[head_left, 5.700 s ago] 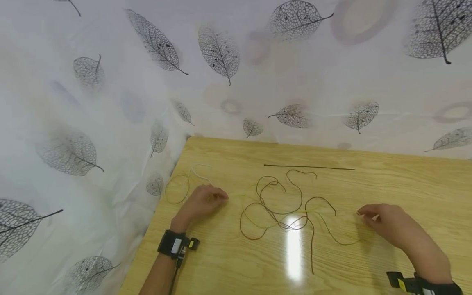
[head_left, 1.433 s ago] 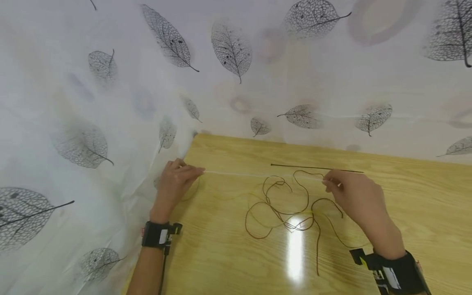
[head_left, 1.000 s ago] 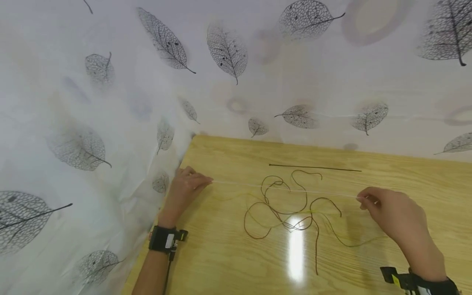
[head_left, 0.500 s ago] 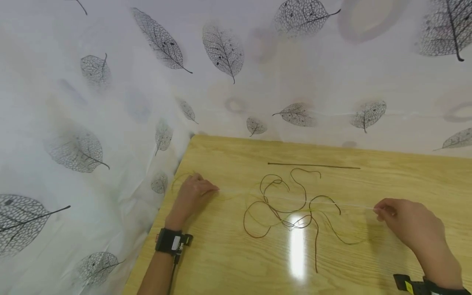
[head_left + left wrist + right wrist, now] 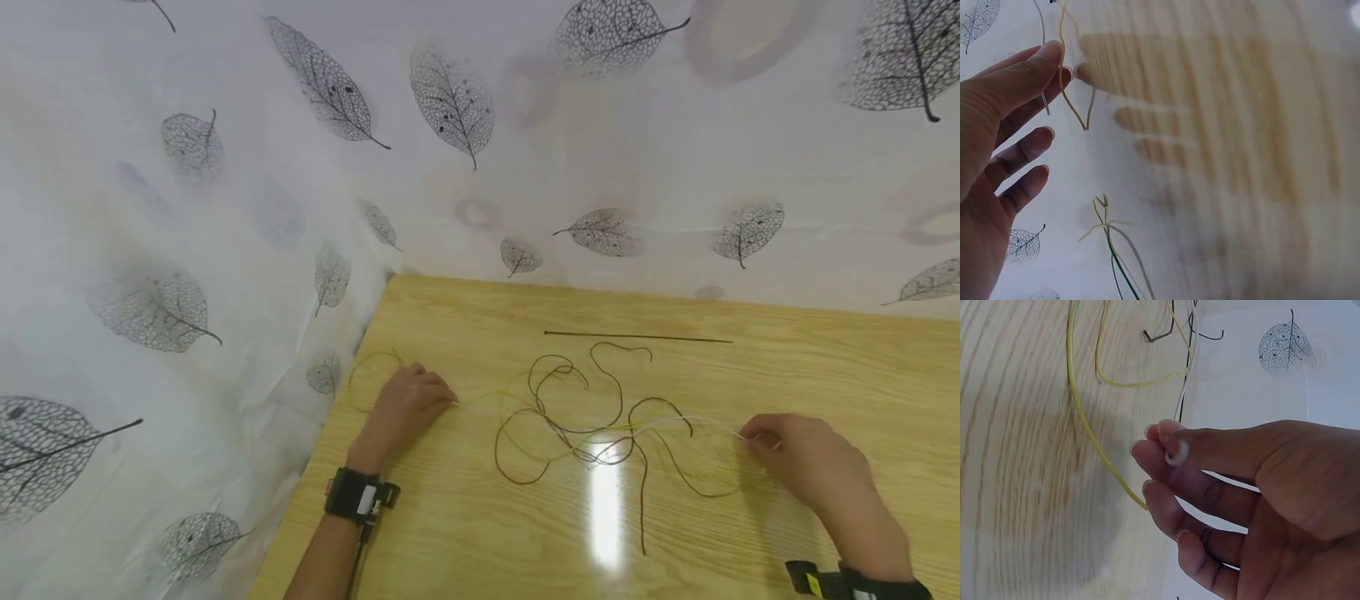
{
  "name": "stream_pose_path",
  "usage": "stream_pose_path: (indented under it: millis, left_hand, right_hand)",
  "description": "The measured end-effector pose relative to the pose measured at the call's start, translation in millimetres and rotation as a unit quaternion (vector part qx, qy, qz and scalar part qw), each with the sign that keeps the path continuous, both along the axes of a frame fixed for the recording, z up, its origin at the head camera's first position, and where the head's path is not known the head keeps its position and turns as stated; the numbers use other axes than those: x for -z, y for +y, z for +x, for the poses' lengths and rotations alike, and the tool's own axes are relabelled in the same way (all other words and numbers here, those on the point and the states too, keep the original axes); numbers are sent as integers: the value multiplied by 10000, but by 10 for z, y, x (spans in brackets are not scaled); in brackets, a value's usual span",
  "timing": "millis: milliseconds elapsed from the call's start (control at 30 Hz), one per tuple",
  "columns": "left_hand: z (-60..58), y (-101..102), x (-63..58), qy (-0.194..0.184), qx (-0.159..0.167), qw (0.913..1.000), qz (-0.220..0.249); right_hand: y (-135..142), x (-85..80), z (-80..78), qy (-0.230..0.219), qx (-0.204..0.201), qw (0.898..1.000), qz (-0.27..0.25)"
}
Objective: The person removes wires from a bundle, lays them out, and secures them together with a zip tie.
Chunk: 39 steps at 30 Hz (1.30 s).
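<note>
A thin white cord (image 5: 701,418) runs over the table between my two hands, lying slack across the other cords. My left hand (image 5: 408,408) pinches one end between thumb and forefinger, low over the left side. In the left wrist view that white cord (image 5: 1042,31) passes behind the thumb, with a yellow cord (image 5: 1072,103) beside it. My right hand (image 5: 806,454) pinches the other end; its tip curls out past the thumb (image 5: 1210,445) in the right wrist view. Between the hands lie tangled dark brown and reddish cords (image 5: 621,392) with yellow ones (image 5: 525,450).
A straight dark cord (image 5: 637,337) lies along the back of the wooden table (image 5: 465,533). A yellow loop (image 5: 351,379) sits at the left edge behind the left hand. Leaf-printed white sheeting (image 5: 450,200) rises at the back and left.
Both hands raised the white cord taut, moved right and forward toward me, then lowered it; it now sags onto the tangle. The white curl formerly lying at the left is gone from there.
</note>
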State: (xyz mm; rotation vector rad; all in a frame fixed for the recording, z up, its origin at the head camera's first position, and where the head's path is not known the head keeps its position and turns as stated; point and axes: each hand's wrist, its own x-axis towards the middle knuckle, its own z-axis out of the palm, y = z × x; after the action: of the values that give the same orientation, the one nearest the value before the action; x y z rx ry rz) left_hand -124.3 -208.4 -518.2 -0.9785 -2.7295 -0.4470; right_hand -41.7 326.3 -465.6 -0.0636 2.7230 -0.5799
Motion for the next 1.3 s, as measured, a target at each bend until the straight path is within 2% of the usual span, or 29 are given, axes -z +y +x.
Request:
stream_pose_path:
  millis: [433, 700, 1033, 1300]
  left_hand:
    - [-10, 47, -48, -314, 127, 9991, -251]
    - [16, 91, -92, -473, 79, 9982, -366]
    - [29, 95, -137, -597, 47, 9981, -165]
    - [57, 101, -158, -879, 122, 9960, -119]
  right_hand:
    - [-133, 55, -2, -84, -109, 9998, -159]
    - [-189, 75, -26, 147, -250, 9995, -111]
    - [-190, -26, -53, 291, -281, 9992, -32]
    - [-362, -130, -63, 779, -365, 9960, -231]
